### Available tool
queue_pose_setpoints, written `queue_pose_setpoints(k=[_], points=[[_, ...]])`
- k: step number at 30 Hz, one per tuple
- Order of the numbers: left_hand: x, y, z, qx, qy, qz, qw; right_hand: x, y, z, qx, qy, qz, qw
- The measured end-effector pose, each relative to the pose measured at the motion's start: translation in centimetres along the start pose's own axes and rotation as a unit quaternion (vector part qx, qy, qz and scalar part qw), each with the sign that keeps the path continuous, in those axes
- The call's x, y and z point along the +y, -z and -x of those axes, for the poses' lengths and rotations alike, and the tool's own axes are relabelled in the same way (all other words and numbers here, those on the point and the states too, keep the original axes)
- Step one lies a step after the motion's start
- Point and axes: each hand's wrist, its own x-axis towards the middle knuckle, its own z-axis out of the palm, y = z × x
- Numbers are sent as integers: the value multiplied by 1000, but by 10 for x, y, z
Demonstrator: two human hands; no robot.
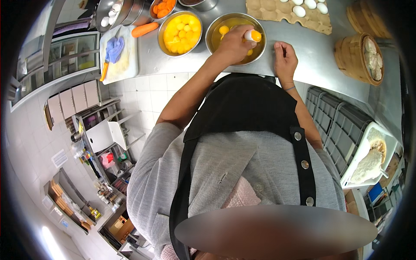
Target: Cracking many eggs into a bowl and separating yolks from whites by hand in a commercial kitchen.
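Note:
My left hand (pixel 235 44) is over a steel bowl (pixel 264 40) and grips a piece of white eggshell (pixel 249 35) with an orange yolk (pixel 256 36) in it. Clear egg liquid and a few yolks lie in that bowl. My right hand (pixel 286 61) rests at the counter's front edge, right of the bowl, loosely curled with a gap beside the thumb and nothing visible in it. Left of my left hand, a second steel bowl (pixel 160 35) holds several yolks (pixel 182 34). A cardboard egg tray (pixel 269 11) with several white eggs (pixel 299 11) is beyond my right hand.
A white cutting board (pixel 130 61) bears a blue cloth (pixel 114 48) and an orange-handled tool (pixel 104 71). A carrot (pixel 145 30) lies beside it. Behind are a bowl of carrot pieces (pixel 162 8) and a bowl with eggshells (pixel 112 14). Bamboo steamers (pixel 351 58) stand at right.

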Motion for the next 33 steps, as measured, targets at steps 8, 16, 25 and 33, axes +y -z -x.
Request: queue_pose_setpoints(k=[8, 16, 25, 33], points=[[19, 56, 15, 26, 58, 338, 939, 0, -2, -1, -7, 9, 20, 1000], [56, 127, 25, 119, -92, 476, 866, 2, -5, 0, -15, 7, 55, 998], [-93, 129, 44, 214, 75, -127, 965, 4, 0, 2, -30, -3, 35, 999], [-40, 134, 30, 259, 9, -235, 937, 5, -1, 2, -26, 8, 19, 999]])
